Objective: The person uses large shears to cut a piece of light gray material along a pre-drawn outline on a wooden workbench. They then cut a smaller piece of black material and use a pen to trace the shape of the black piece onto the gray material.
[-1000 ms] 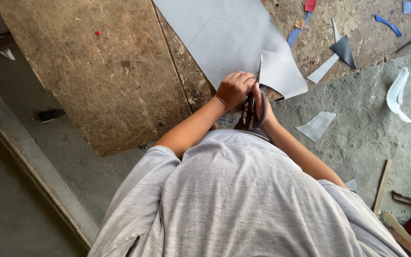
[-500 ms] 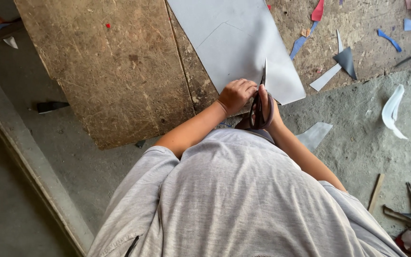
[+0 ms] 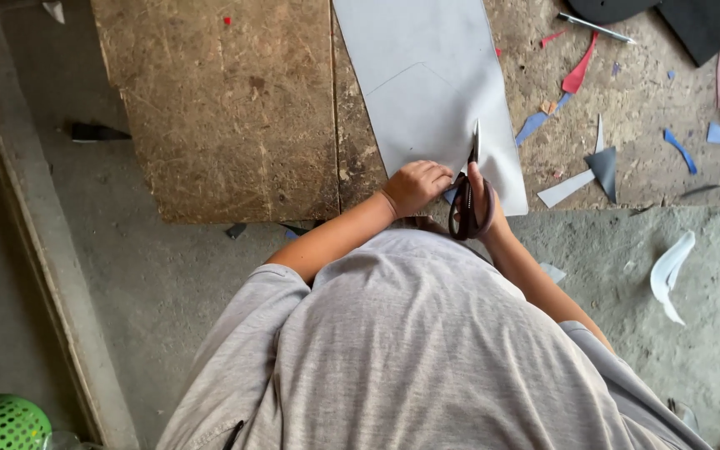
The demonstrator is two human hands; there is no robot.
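Grey sheet (image 3: 427, 92) lies flat on the wooden board (image 3: 235, 108). Left hand (image 3: 416, 185) presses its near edge, right hand (image 3: 481, 200) grips scissors (image 3: 468, 187), blades nearly closed. Following the drawn line needs short, steady cuts.

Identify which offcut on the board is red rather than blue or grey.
The long curved red strip, lying right of the grey sheet below the metal rod. The blue scraps and grey triangle lie nearer the board's edge.
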